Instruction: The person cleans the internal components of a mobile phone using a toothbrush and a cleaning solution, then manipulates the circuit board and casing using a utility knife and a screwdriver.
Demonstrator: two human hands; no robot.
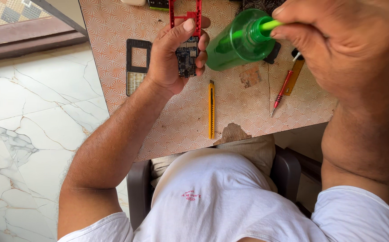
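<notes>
Upper centre: left hand (172, 56) clamped around a circuit board (187, 57) in a red frame (185, 15). Upper right: right hand (338, 45) closed on a green bottle (239, 42), above the patterned table (244, 107).

A green see-through plastic bottle (239, 41) hangs tilted over the middle of the patterned table, its bright green nozzle end in the fingers of the right hand (338, 45). No label shows on it. No signs or lit screens are in view.
</notes>
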